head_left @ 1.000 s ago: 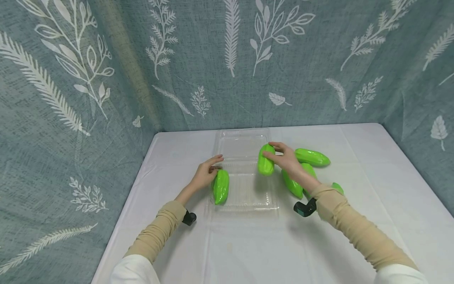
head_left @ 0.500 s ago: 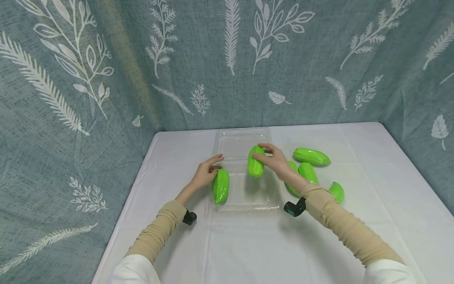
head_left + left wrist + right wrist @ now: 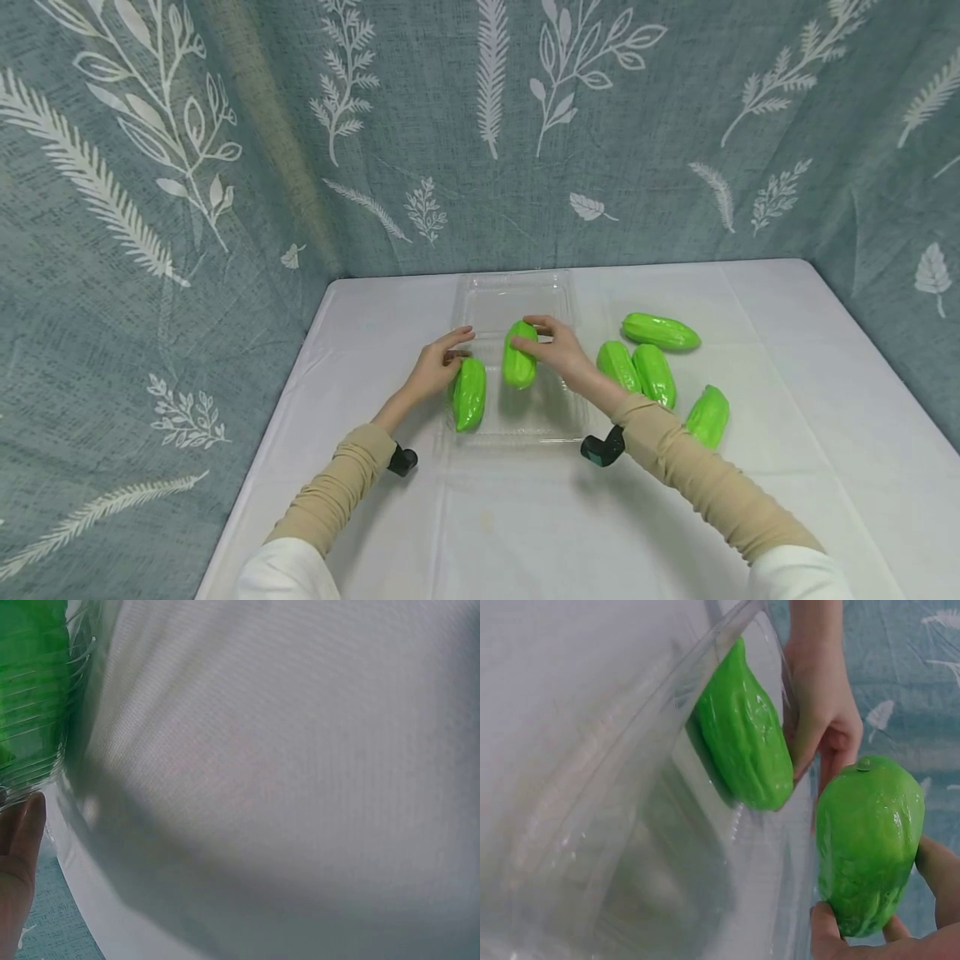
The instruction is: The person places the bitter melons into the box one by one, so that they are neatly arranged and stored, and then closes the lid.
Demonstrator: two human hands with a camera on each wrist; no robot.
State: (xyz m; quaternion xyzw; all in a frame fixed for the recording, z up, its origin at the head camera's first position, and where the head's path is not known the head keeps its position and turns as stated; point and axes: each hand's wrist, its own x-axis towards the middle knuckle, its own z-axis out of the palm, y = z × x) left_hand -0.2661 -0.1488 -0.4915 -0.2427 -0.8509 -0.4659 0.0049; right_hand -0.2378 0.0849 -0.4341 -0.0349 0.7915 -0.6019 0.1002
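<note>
My right hand point(image 3: 561, 350) grips a glossy bright green ridged vegetable point(image 3: 519, 363), thumb on one side and fingers on the other. It is held upright above a clear plastic clamshell box point(image 3: 543, 423). In the right wrist view, the held vegetable point(image 3: 870, 840) is plump and rounded, its kind uncertain. A second green vegetable point(image 3: 469, 397) lies inside the box along its left wall. My left hand point(image 3: 431, 368) holds the box's left edge near the hinge. In the left wrist view, a fingertip point(image 3: 31, 814) touches the ribbed plastic.
The box's lid point(image 3: 516, 298) lies folded back at the far side. To the right, several more green vegetables lie loose on the white-covered table point(image 3: 510, 517), one point(image 3: 660, 331) farther back and one point(image 3: 708, 415) partly behind the right sleeve. Patterned curtains point(image 3: 450, 125) stand behind and beside.
My right hand has carried the green vegetable leftward over the box, then slightly lower, toward the one inside. The left hand and the box stay in place.
</note>
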